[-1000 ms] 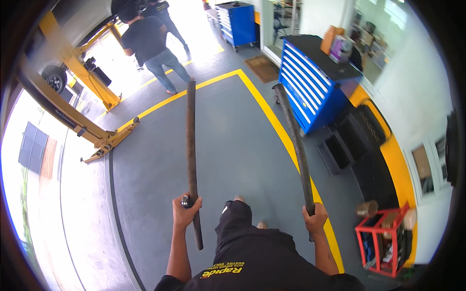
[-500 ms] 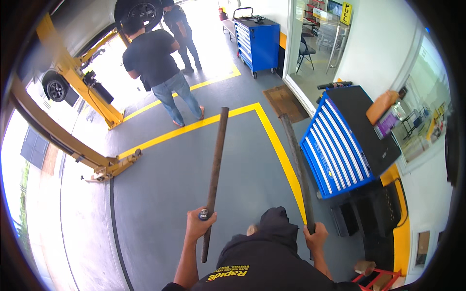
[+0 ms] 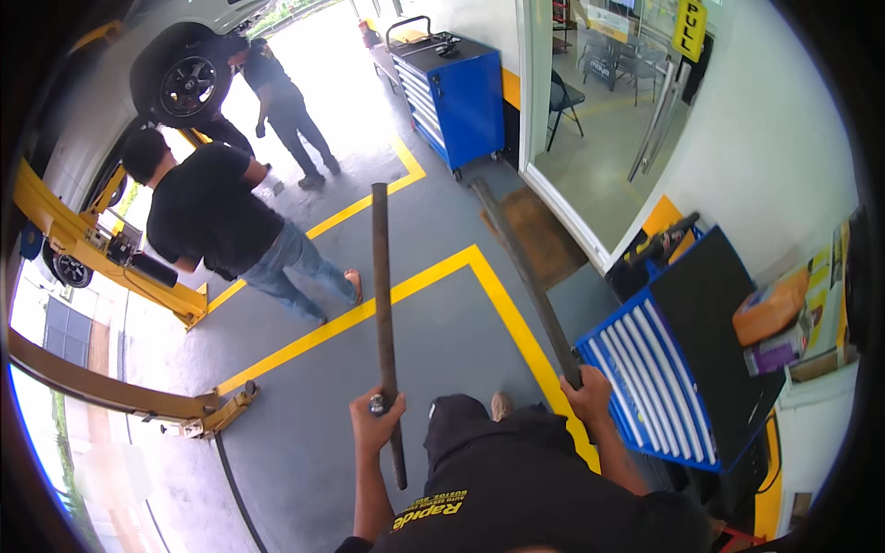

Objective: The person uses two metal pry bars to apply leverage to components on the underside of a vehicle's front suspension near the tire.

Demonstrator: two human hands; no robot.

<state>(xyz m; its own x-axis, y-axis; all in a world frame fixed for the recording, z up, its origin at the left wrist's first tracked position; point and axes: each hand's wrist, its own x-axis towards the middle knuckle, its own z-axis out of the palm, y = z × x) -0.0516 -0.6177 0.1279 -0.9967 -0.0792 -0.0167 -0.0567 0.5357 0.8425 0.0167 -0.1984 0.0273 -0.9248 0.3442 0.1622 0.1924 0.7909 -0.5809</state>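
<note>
My left hand is closed round a long brown metal pipe that points forward over the grey floor, with a small chrome piece beside it in my grip. My right hand grips a second long, darker pipe, which leans up and leftward, past the yellow floor line. Both pipes are apart, their lower parts near my body.
A blue tool chest stands close at my right, another farther ahead. A glass door and mat are at right. A barefoot person and another stand near a raised car and yellow lift posts.
I have moved forward: the near tool chest, doorway and two people now appear closer. The near person has bent an arm toward the car. Both pipes remain in my hands.
</note>
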